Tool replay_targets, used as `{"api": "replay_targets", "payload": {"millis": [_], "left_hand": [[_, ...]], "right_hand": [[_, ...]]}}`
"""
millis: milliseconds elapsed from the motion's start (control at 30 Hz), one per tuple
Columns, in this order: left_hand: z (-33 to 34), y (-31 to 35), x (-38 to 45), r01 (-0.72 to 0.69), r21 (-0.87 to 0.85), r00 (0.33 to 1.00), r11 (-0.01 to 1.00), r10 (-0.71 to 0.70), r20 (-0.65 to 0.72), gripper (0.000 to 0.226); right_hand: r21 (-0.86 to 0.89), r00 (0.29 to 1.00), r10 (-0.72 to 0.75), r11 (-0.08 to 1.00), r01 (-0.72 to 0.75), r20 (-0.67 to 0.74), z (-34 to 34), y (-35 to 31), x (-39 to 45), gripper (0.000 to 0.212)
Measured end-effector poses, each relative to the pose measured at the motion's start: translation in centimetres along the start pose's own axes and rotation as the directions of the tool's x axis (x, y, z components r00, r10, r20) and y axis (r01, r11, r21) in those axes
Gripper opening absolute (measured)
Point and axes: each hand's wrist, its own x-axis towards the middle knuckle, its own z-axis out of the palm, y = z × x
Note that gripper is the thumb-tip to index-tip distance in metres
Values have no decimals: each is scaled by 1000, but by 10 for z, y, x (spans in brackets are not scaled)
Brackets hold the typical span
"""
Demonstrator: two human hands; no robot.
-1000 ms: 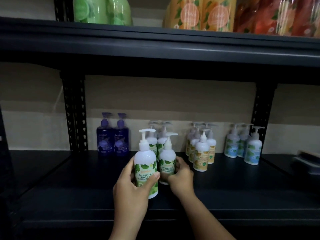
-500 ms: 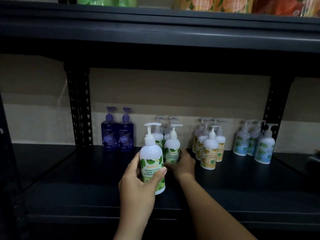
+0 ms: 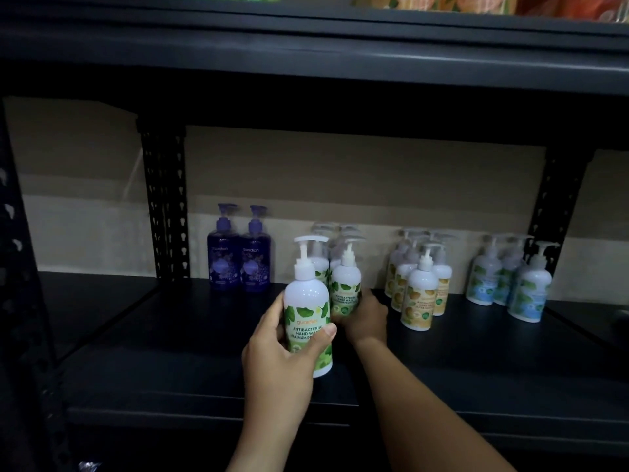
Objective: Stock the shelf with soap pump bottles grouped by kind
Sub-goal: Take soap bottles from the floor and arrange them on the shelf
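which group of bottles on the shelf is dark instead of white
The purple bottles at the far left of the row, two standing side by side. Every other group, green, yellow and blue-labelled, has white bodies.

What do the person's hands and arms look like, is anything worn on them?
Both are bare. The left hand and right hand show no gloves, and I can make out no rings, watch or bracelet in the dim light. The forearms are uncovered as far as the bottom edge of the picture, with no sleeve in view. The left thumbnail looks short and unpainted.
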Motion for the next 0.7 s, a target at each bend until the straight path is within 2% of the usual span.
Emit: {"api": "replay_targets", "payload": {"millis": [700], "left_hand": [[-10, 1, 1, -41, 16, 999, 999, 41, 23, 61]], "right_hand": [[-67, 999, 11, 998, -7, 49, 0, -3, -6, 66]]}}
